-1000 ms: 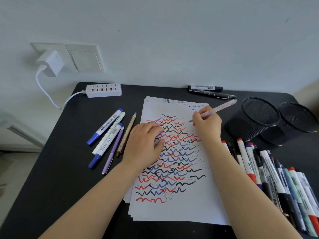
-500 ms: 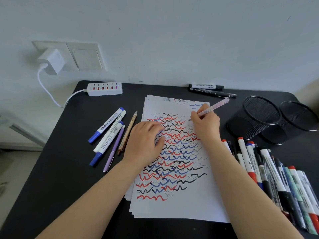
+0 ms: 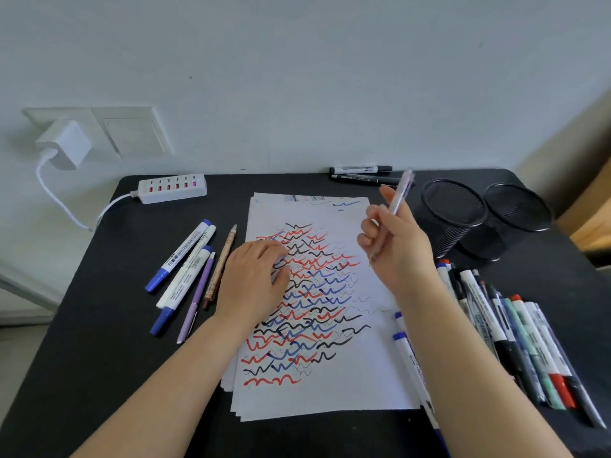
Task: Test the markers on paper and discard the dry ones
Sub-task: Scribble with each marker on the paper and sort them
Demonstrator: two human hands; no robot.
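Note:
A stack of white paper (image 3: 350,388) covered in red, blue and black squiggles lies in the middle of the black table. My left hand (image 3: 253,279) rests flat on the paper's left edge, holding it down. My right hand (image 3: 395,241) is raised above the paper's right side and grips a pale pink pen (image 3: 398,196), which stands nearly upright with its tip off the sheet. A row of markers (image 3: 515,338) lies on the right. Another group of markers and pens (image 3: 191,272) lies to the left of the paper.
Two black mesh pen cups (image 3: 454,216) (image 3: 515,223) stand at the back right. Two black markers (image 3: 362,173) lie by the wall. A white power strip (image 3: 172,188) sits at the back left, its cable running to a wall plug (image 3: 64,148).
My right hand has lifted the pink pen off the paper and swung it upright, moving right and up. My left hand stays on the paper.

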